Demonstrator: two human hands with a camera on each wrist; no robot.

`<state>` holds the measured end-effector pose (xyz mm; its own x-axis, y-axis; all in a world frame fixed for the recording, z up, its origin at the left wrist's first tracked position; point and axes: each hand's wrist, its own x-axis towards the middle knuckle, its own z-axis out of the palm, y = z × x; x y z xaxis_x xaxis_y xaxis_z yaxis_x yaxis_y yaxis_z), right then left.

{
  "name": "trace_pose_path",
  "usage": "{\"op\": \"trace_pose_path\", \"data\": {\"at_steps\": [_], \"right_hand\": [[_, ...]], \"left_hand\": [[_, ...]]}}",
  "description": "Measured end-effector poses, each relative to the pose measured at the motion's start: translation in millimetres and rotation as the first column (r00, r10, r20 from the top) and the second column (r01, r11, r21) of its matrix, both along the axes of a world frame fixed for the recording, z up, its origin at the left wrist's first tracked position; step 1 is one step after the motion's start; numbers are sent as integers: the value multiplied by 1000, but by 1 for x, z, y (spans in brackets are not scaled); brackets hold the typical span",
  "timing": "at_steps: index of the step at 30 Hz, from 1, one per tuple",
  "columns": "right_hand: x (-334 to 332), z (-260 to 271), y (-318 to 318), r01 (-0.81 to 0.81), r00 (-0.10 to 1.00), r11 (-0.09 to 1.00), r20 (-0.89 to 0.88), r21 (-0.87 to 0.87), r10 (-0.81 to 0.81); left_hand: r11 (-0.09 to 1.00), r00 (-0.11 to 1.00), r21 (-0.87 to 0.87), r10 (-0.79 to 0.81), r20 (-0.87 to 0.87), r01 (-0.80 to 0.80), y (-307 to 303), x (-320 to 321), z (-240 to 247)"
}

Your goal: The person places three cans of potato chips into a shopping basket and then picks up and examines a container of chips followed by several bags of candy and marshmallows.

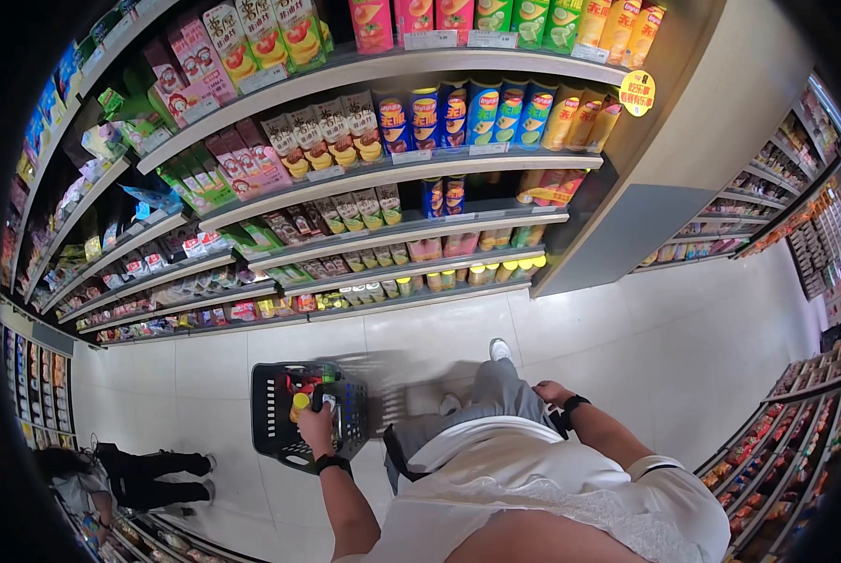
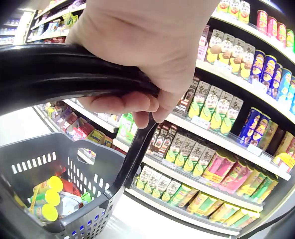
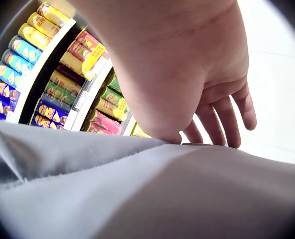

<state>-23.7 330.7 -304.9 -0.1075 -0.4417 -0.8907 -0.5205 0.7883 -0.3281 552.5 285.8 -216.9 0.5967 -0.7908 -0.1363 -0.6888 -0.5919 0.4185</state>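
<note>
Our dark grey plastic shopping basket [image 2: 37,149], slotted along its walls, hung or stood near the snack shelves [image 1: 411,178]; we could not tell whether it touched the floor. Yellow-capped containers [image 2: 51,197] lay inside. Our left hand [image 2: 142,55] curled round its black handle [image 2: 62,69], reaching down from above. Our right hand [image 3: 187,74] hung by our grey trousers [image 1: 505,389], fingers loose and slightly spread.

Black-banded, bare left hand [image 1: 315,430] at seven o'clock, fingers curled; black-banded, bare right hand [image 1: 552,392] at four, fingers apparently loose.
</note>
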Motion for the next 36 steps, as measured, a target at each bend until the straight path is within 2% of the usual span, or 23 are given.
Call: {"op": "trace_pose_path", "data": {"at_steps": [10, 16, 18, 22, 24, 25, 29, 32, 36], "right_hand": [[-1, -2, -5, -47, 999, 999, 9, 21, 47], [0, -1, -9, -63, 998, 998, -24, 11, 63], [-1, 1, -12, -94, 995, 996, -25, -4, 93], [0, 2, -14, -103, 994, 995, -46, -4, 103], [0, 0, -15, -83, 995, 997, -54, -6, 83], [0, -1, -15, -77, 995, 997, -56, -5, 77], [-1, -2, -18, -89, 996, 996, -31, -24, 89], [1, 7, -23, -92, 996, 995, -17, 34, 93], [-1, 1, -23, -74, 997, 997, -34, 9, 74]], "left_hand": [[996, 999, 75, 42, 22, -43, -4, 7, -6], [1000, 997, 21, -2, -81, 4, -1, 16, -4], [1000, 981, -20, -23, -191, 20, 0, 18, -4], [998, 981, -60, -39, -192, 28, -1, 15, -1], [1000, 979, 10, -9, -202, 11, 0, 14, 1], [999, 986, -40, -13, -165, 7, 0, 16, -7], [1000, 982, -4, -4, -188, 3, 0, 15, -7], [1000, 971, 15, -3, -240, 7, -2, 3, 15], [999, 987, -49, -28, -157, 21, -1, 5, 4]]}}
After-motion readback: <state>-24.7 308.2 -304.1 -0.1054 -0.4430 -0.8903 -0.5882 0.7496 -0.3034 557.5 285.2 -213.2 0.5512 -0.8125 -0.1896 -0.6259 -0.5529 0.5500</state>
